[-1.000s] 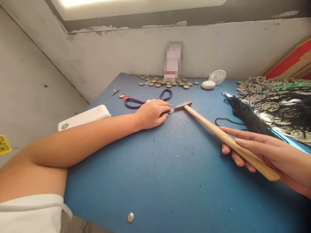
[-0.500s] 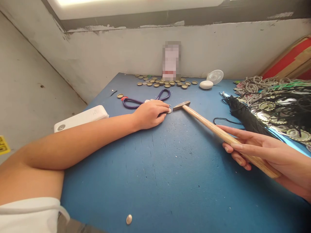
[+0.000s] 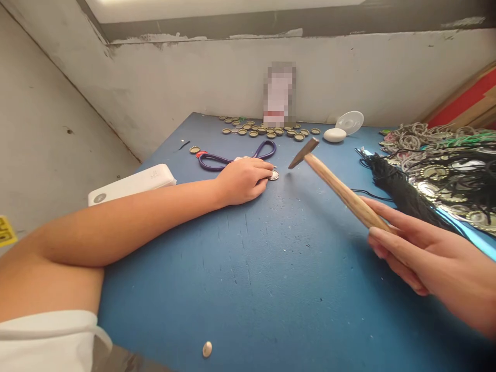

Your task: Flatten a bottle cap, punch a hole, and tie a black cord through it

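Observation:
My left hand [image 3: 246, 181] rests on the blue table, fingers closed at the edge of a crimped bottle cap [image 3: 273, 175]. A small pointed tip shows by those fingertips; I cannot tell what it belongs to. Scissors [image 3: 211, 162] with purple handles lie spread behind that hand, their middle hidden by it. My right hand [image 3: 411, 253] grips a hammer [image 3: 341, 191] by its wooden handle. The hammer's metal head is raised a little above the table, to the right of the cap and apart from it.
Several bottle caps [image 3: 271, 135] lie along the wall near a propped, blurred-out card [image 3: 279, 93]. A white oval object [image 3: 334, 135] stands by a clear lid [image 3: 351, 122]. Tangled cords and black tassels [image 3: 391, 181] crowd the right. At left lies a white power bank [image 3: 132, 185]; a small oval piece [image 3: 207, 349] sits nearest me.
The hammer head has risen off the table and moved slightly right, away from the cap. My left hand stays by the cap, more of which now shows. The view has shifted slightly.

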Demonstrator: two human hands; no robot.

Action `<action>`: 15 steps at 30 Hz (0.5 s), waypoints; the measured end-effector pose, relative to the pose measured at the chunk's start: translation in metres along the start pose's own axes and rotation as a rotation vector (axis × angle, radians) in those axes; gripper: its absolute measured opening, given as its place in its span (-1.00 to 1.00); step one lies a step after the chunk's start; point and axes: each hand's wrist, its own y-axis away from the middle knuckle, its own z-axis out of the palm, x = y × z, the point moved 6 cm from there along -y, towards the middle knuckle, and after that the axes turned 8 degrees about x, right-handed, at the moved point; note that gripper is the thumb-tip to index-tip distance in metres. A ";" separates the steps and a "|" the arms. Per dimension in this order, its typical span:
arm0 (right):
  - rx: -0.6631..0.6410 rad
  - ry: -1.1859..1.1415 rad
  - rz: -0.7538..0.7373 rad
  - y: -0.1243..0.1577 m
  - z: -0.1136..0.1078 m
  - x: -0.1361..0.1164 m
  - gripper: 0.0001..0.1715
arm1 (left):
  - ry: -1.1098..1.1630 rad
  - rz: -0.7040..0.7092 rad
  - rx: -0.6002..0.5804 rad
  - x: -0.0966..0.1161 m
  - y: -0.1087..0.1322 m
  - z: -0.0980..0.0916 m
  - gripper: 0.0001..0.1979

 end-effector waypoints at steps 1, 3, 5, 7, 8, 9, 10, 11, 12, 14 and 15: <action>0.037 0.071 -0.079 0.003 -0.001 -0.002 0.03 | 0.004 -0.002 0.001 0.000 0.000 0.000 -0.68; 0.143 0.210 -0.212 0.012 -0.005 -0.005 -0.10 | 0.019 -0.001 0.003 -0.001 0.000 0.000 -0.67; 0.272 0.309 -0.310 0.022 -0.011 -0.008 -0.23 | 0.022 0.003 -0.002 -0.001 0.000 0.001 -0.66; 0.334 0.331 -0.387 0.027 -0.013 -0.008 -0.30 | 0.007 0.006 -0.018 -0.001 -0.001 0.001 -0.64; 0.327 0.323 -0.420 0.028 -0.012 -0.008 -0.32 | -0.004 0.005 -0.029 -0.001 -0.001 0.001 -0.63; 0.297 0.319 -0.450 0.026 -0.010 -0.007 -0.32 | -0.015 0.004 -0.042 -0.001 -0.002 0.002 -0.62; 0.250 0.327 -0.478 0.023 -0.007 -0.005 -0.33 | -0.024 0.001 -0.055 -0.001 -0.002 0.002 -0.61; 0.196 0.347 -0.501 0.020 -0.003 -0.003 -0.34 | -0.032 -0.002 -0.066 -0.001 -0.002 0.003 -0.60; 0.141 0.372 -0.518 0.017 0.001 0.000 -0.35 | -0.036 -0.005 -0.073 0.000 -0.002 0.003 -0.60; 0.067 0.407 -0.533 0.012 0.005 0.004 -0.37 | -0.031 -0.010 -0.077 0.000 -0.003 0.003 -0.60; 0.062 0.408 -0.531 0.012 0.004 0.006 -0.37 | -0.025 -0.012 -0.074 0.000 -0.003 0.003 -0.60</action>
